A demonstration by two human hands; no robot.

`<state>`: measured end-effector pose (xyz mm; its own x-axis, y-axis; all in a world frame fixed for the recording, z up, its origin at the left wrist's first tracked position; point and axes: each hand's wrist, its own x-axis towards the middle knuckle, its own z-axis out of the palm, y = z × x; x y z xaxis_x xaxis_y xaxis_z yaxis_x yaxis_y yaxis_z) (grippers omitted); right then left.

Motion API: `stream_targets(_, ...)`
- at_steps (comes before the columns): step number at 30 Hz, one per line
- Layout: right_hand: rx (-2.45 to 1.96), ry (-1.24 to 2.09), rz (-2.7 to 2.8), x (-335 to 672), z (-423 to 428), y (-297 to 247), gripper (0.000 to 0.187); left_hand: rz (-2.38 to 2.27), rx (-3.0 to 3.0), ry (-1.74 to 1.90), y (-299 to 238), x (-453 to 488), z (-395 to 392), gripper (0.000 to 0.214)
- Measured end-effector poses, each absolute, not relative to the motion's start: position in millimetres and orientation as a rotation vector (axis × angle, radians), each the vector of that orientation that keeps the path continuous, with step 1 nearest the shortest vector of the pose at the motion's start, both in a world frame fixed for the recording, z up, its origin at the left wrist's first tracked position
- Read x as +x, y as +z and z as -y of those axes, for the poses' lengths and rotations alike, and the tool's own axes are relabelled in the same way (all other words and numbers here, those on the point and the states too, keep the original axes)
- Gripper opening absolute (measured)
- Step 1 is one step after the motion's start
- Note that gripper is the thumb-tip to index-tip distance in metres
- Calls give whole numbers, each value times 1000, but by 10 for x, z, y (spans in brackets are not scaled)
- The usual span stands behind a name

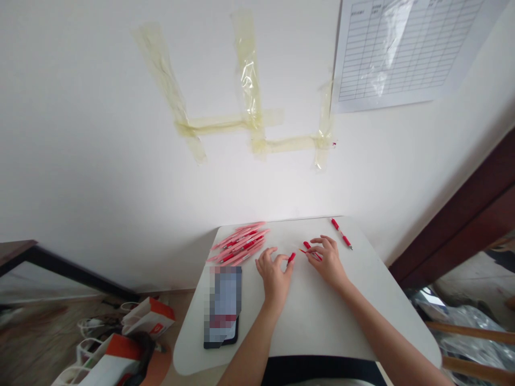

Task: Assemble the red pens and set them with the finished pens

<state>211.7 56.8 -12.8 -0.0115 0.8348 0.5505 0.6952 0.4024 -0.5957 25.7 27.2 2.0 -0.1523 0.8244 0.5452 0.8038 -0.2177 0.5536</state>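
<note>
My left hand [274,276] hovers over the middle of the white table, its thumb and index finger pinching a short red pen part [292,258]. Just to the right, my right hand [328,262] pinches a thin pen refill [302,251] with a red tip, pointing towards the left hand. A red pen barrel [307,245] shows behind the right fingers; whether it lies on the table or is touched by them I cannot tell. Left of both hands lies a pile of pink and red pens [241,244]. One red pen [341,234] rests apart at the back right.
A phone [231,300], partly blurred, lies on the left of the white table [322,332]. The wall [281,187] stands directly behind, with yellowed tape and a printed sheet [402,53]. Paper bags [148,316] are on the floor at left; plastic wrapping [475,327] is at right.
</note>
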Motion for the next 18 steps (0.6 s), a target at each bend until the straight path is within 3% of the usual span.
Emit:
stream_targets(11, -1323, 362, 1553, 2209, -616, -85, 43, -1947, 2057, 1326, 16, 260, -267, 5)
stream_targets(18, -1301, 373, 1546, 2226, -621, -50, 37, -1949, 2065, 1301, 40, 261, -252, 4)
